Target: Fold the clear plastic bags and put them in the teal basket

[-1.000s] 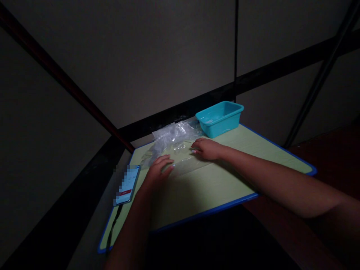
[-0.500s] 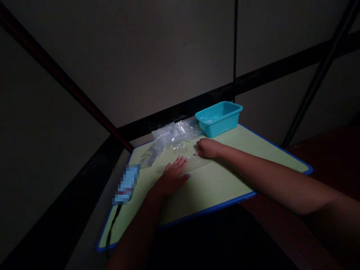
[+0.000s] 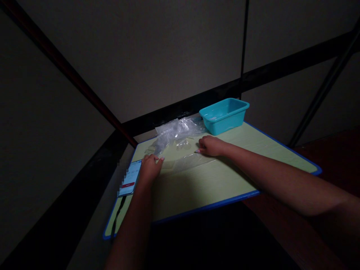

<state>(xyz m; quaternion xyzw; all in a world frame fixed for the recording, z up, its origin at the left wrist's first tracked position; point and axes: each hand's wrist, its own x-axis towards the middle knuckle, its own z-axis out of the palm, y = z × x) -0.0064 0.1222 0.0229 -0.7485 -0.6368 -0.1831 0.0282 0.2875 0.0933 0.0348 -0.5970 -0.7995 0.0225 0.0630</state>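
A clear plastic bag lies flat on the pale yellow-green tabletop between my hands. My right hand is closed at the bag's upper right edge, fingers curled under. At its left end my left hand rests with fingers bent and the thumb near the fingertips, seemingly gripping the edge; the contact is dim and small. Just beyond lies a heap of crumpled clear plastic bags, with a small shiny piece of clear plastic in front of it.
A turquoise plastic basin stands at the back right of the table. Left of my left hand lies a phone with its screen lit, and a black strap trails from it. Blue edging borders the table, and dark panelled walls rise behind.
My left hand has slid left from the middle of the bag to its left end, and its spread fingers have bent. My right hand stays at the bag's right side. The view has shifted slightly.
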